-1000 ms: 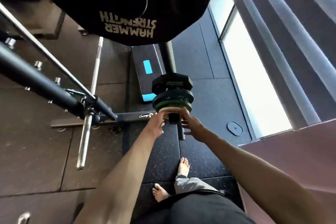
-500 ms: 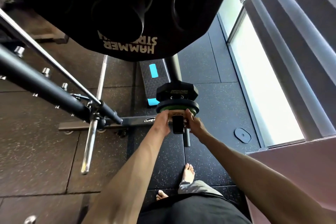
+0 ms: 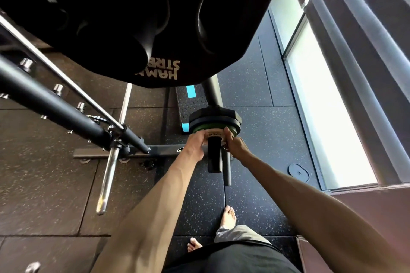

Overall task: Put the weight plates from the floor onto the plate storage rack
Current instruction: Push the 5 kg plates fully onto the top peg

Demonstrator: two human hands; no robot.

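I log the big plate [image 3: 133,17] as matt black and rubber-like, with a faint sheen round its grip holes and flat pale lettering. The small plate [image 3: 214,135] is pale tan with a smooth, dull face; I cannot tell its material. The green plate [image 3: 235,132] behind it has a matt rim.

- Peg [image 3: 214,157]: black, smooth, satin.
- Rack tube [image 3: 55,106]: black painted metal, low sheen.
- Bolts [image 3: 58,89]: bright bare metal.
- Bar [image 3: 107,182]: polished chrome, mirror-glossy.
- Floor [image 3: 255,195]: matt rubber tiles, fine-grained, with pale flecks.
- Step [image 3: 190,104]: black, moulded tread pattern, one smooth cyan strip.
- Shorts [image 3: 233,259]: black cloth, matt.
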